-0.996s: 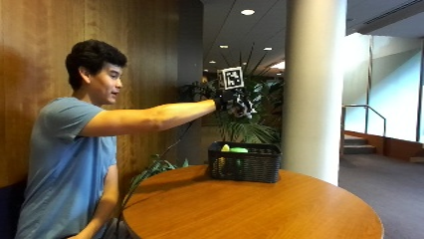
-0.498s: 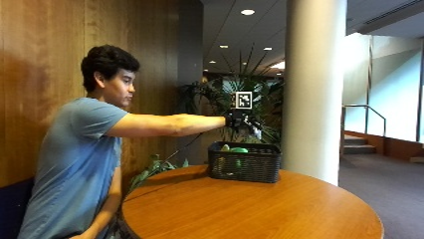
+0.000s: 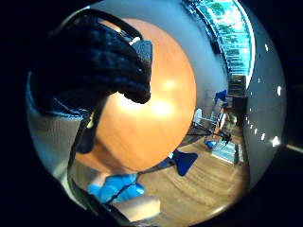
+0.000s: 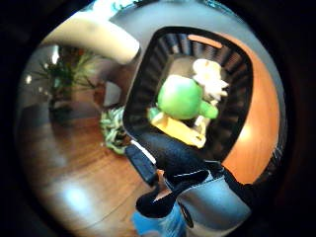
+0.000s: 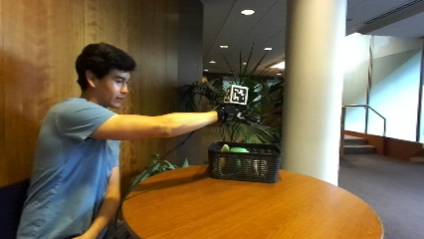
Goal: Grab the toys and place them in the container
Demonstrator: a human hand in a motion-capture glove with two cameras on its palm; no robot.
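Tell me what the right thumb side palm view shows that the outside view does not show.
Only the thumb side palm view looks down into the black basket: a green round toy, a white toy and a yellow toy. Only the outside view shows the gloved right hand above the basket, apart from it. Both show the wooden table.

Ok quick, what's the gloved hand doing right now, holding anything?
Gloved right hand: above the black basket, holding nothing, fingers loosely curled.

Toys in basket, on table
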